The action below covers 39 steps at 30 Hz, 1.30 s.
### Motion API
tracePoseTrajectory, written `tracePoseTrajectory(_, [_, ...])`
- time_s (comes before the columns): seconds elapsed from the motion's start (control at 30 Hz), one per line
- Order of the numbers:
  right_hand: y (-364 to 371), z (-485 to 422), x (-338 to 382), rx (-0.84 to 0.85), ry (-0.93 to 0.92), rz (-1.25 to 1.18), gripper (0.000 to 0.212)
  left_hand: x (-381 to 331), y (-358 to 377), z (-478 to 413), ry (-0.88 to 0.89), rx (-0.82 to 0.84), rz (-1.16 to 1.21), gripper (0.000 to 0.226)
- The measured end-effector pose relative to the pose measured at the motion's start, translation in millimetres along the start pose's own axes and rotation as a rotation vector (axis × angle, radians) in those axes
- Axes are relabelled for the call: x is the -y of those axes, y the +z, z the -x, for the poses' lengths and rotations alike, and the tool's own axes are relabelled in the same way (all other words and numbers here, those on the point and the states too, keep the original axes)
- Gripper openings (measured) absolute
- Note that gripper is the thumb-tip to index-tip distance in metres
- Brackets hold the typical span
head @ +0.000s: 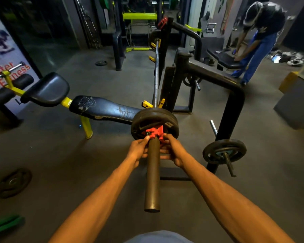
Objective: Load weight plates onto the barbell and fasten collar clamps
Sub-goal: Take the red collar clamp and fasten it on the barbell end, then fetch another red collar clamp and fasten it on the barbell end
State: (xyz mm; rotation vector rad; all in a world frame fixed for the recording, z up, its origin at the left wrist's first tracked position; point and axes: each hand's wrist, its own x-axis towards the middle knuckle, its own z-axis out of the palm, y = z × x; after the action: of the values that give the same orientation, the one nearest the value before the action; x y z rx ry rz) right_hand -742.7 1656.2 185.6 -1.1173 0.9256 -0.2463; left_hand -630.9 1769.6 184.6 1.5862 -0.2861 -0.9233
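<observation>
The bare bar end (152, 181) jutted toward the camera; up its sleeve, the left hand (139, 151) and right hand (172, 152) pinched a red clamp (154, 133) against the plates (154, 123). Rigid plastic, probably light; its lever looked the place to squeeze.

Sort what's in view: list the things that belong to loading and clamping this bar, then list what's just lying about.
In the job:
barbell sleeve
black plates on the near end
red collar clamp, against the plates
left hand and right hand, both gripping the clamp

Lying about:
loose plate on the floor
small plate on the far floor
stored plate on the rack peg
bench
green bands
</observation>
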Motion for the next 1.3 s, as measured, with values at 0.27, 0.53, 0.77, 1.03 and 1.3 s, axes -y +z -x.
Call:
tracePoseTrajectory(0.27, [22,-3,15,0.042,0.044,-0.007,0.08,-5,-5,-3,-0.002,0.061,0.045,0.078])
tracePoseTrajectory(0.53, [32,-15,16,0.002,0.035,-0.136,0.1,-13,-5,-12,-0.02,-0.009,0.015,0.068])
tracePoseTrajectory(0.77, [37,-8,18,-0.007,0.013,-0.1,0.047,-13,-1,-11,0.001,-0.135,0.016,0.043])
tracePoseTrajectory(1.03, [37,5,18,-0.049,-0.025,0.008,0.06,-17,-1,-5,0.025,-0.267,-0.083,0.038])
tracePoseTrajectory(1.3, [-45,51,10,-0.16,-0.209,0.432,0.03,-32,19,45,0.628,-0.21,-0.533,0.026])
